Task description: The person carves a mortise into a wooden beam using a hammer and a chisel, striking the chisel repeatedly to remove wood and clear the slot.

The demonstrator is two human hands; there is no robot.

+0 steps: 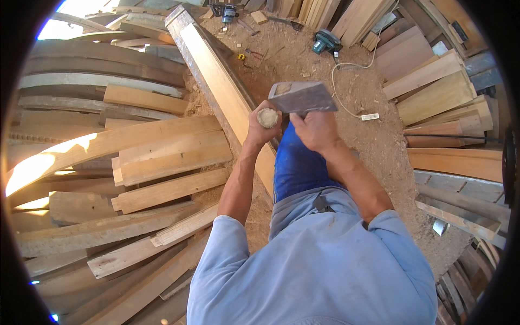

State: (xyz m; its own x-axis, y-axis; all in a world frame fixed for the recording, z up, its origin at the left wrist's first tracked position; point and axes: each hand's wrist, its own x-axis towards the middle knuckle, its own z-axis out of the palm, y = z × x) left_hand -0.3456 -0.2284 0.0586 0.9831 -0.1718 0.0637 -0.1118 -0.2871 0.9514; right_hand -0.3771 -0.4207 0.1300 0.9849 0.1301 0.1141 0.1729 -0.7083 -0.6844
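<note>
Steel-headed and top-heavy, the adze (301,97) looks stiff and weighty above the long plank (227,92), its round wooden handle best gripped low, where the left hand (264,125) and right hand (314,129) both clench it.

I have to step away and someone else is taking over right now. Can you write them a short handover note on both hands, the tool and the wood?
Left hand: closed around the round wooden handle end.
Right hand: gripping just under the grey metal tool head, which is raised at chest height.
Long plank: leaning on edge in front of the person, running up and to the left.
Around: stacked planks on the left, boards on the right, a power tool and cord on the sawdust floor.
Done: no fresh cut visible on the plank.
Left: cannot tell from this view.
</note>
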